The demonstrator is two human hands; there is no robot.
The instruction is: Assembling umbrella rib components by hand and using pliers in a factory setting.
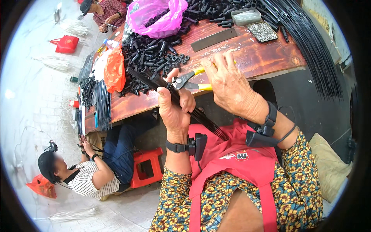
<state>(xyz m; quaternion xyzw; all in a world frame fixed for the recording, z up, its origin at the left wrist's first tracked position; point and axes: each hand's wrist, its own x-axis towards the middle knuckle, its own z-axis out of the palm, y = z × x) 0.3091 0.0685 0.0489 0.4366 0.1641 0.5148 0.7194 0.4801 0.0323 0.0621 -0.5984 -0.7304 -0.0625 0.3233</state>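
My left hand is closed round a bundle of thin black rods, which slants from the table edge down toward my red apron. Black fittings sit at the bundle's upper end. In my right hand is a pair of pliers with yellow handles. Its metal jaws meet the bundle just above my left fingers, with something small and pale beside them. What exactly the jaws grip is too small to tell. Beyond my hands, a heap of black plastic fittings covers part of the reddish wooden table.
A flat metal bar, a clear box and a tray of small metallic bits lie on the table. Long black rods overhang its right end. Pink and orange bags stand leftward. One co-worker sits at left, another beyond.
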